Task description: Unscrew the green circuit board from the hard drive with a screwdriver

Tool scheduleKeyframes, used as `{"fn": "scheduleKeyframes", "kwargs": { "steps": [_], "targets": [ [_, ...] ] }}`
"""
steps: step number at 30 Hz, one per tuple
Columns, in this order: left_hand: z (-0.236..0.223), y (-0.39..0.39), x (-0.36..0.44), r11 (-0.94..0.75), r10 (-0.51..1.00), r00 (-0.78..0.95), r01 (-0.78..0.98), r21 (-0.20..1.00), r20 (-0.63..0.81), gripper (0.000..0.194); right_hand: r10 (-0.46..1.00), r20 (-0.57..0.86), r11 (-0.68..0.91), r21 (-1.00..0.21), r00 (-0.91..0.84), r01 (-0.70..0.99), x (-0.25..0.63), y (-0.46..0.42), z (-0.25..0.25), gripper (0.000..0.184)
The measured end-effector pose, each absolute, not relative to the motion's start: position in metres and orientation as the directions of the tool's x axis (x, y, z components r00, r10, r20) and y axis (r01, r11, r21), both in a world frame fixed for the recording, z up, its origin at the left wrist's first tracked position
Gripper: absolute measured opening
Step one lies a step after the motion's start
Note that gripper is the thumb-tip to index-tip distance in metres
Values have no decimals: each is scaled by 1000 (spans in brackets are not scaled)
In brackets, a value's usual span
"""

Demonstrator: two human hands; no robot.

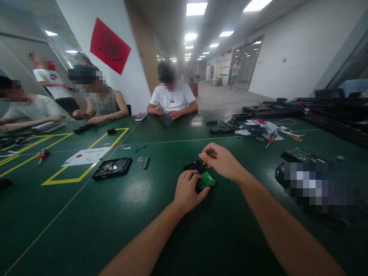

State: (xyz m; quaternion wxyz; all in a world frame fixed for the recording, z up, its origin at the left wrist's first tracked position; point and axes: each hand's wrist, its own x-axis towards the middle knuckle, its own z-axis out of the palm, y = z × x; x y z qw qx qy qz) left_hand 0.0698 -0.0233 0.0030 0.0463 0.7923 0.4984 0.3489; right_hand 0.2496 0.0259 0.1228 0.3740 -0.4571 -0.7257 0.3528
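My left hand [188, 191] is closed round the near edge of a small black hard drive [193, 166] lying on the green table [161, 230], its green circuit board [206, 179] facing up. My right hand [222, 161] hovers just above the drive, fingers pinched on a screwdriver with a yellow handle top [204, 153] that points down at the board. The screwdriver's shaft is mostly hidden by my fingers.
An opened black drive [112, 168] and a loose circuit board [143, 162] lie to the left, beside a white sheet [87, 155] inside yellow floor-tape lines. Tools and parts [258, 128] clutter the far right. Three people sit along the left and far sides.
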Motion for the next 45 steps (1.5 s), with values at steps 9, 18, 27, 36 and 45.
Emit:
{"fn": "scheduleKeyframes", "kwargs": {
  "steps": [9,18,27,36,45],
  "targets": [
    [4,-23,70,-494,828,259,756,429,497,38,955,144,192,-967,-260,169,243,29,121,18],
    [2,-23,70,-501,821,254,750,432,511,37,914,185,304,-903,-362,304,246,23,128,24],
    [3,-23,69,-505,819,258,748,431,513,38,934,153,228,-951,-322,210,245,30,119,18],
    [2,-23,69,-499,823,257,753,428,507,38,909,206,339,-871,-363,355,249,23,131,22],
    [2,-22,69,-499,824,258,751,432,505,39,912,185,287,-925,-366,248,247,27,126,23]
  ]
}}
